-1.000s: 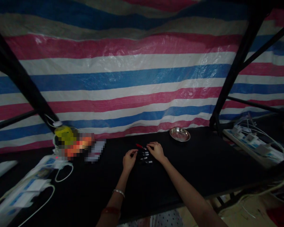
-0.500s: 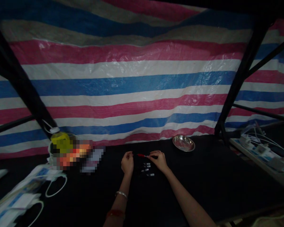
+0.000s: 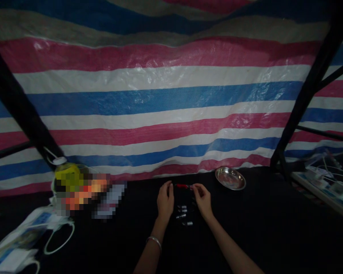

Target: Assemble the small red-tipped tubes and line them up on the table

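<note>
A slim red pen-like tool (image 3: 182,186) with a clear or silvery right section is held level above the black table. Thumb and fingertips of my right hand (image 3: 203,200) pinch its right end. My left hand (image 3: 165,199) is closed at the fingertips just off the tool's left end, with a small dark gap between. Whatever those fingertips hold is too small and dark to make out. Below the tool, between my wrists, lie several short pieces (image 3: 183,210) with silvery right ends and darker, narrow left ends.
A shiny round metal dish (image 3: 230,178) stands at the back right, near the striped sheet (image 3: 160,99). To the left are a yellow-filled container (image 3: 70,176), blurred-out packets (image 3: 110,201), and a power strip (image 3: 42,219) with white cables. More plugs (image 3: 341,188) sit at far right, past a black post.
My view has shifted, so the table things sit lower. Both hands and the red tool are farther from the short pieces. My right hand has turned, its fingers now pinching the tool's end.
</note>
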Motion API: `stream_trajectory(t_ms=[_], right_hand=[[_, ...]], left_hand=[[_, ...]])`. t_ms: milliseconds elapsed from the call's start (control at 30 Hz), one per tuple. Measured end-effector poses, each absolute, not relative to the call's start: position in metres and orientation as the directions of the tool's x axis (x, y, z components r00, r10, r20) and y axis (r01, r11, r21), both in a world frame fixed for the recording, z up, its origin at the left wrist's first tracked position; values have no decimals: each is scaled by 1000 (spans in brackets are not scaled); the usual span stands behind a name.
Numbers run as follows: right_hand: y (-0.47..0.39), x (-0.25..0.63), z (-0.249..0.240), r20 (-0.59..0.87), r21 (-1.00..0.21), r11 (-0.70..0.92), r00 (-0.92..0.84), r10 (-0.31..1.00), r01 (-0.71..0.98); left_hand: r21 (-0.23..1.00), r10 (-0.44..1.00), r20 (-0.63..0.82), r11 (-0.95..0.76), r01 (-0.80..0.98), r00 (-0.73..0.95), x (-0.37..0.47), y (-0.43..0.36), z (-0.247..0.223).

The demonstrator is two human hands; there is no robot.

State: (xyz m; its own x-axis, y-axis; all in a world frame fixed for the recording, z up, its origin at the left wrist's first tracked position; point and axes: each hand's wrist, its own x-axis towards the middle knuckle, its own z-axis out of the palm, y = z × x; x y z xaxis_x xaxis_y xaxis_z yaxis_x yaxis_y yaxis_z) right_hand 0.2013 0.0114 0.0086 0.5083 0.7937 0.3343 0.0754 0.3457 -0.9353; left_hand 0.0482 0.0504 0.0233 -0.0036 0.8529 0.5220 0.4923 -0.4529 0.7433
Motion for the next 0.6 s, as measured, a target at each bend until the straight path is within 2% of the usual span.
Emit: stream_trajectory(t_ms=[167,267,400,600], right_hand=[[5,199,11,470,-878,360,423,775,316],[0,196,13,555,-820,403,393,733,406],[-6,191,16,638,-756,466,356,683,460],[-9,187,15,670,-725,519,289,683,453]], left_hand=[[604,769,613,-604,519,181,54,39,33],[598,746,631,-642,480,212,53,37,34],[599,698,690,-698,392,188,52,37,34],[457,546,828,-789,411,127,54,35,37]])
